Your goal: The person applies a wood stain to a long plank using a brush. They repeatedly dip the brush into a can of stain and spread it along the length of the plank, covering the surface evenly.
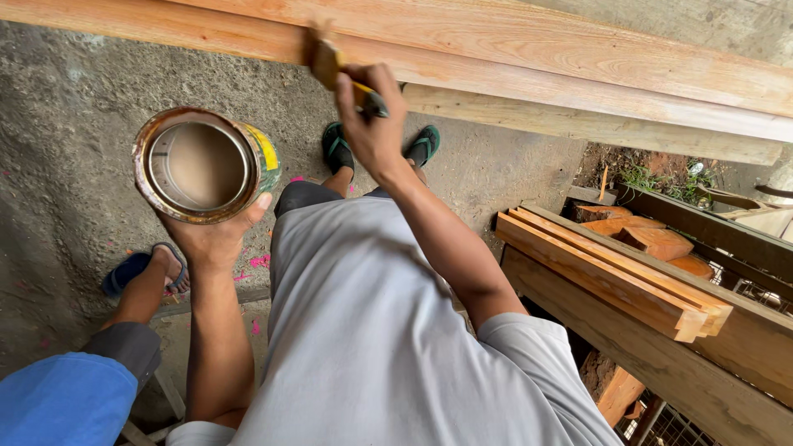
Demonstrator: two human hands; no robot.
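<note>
Rough grey concrete floor [74,149], pink paint flecks below the left fingers. Long planks [578,66] span the top, running left to right, sloping down rightward. Right hand [372,124]: fingers closed around brush [330,66], handle pointing down-right, bristles up-left on the plank's near edge. Left hand [215,235]: fingers wrapped under an open can [205,165], mouth up, beige liquid inside. Stacked timber [611,272] right of the right fingers; another person's foot [157,268] left of the left fingers.
</note>
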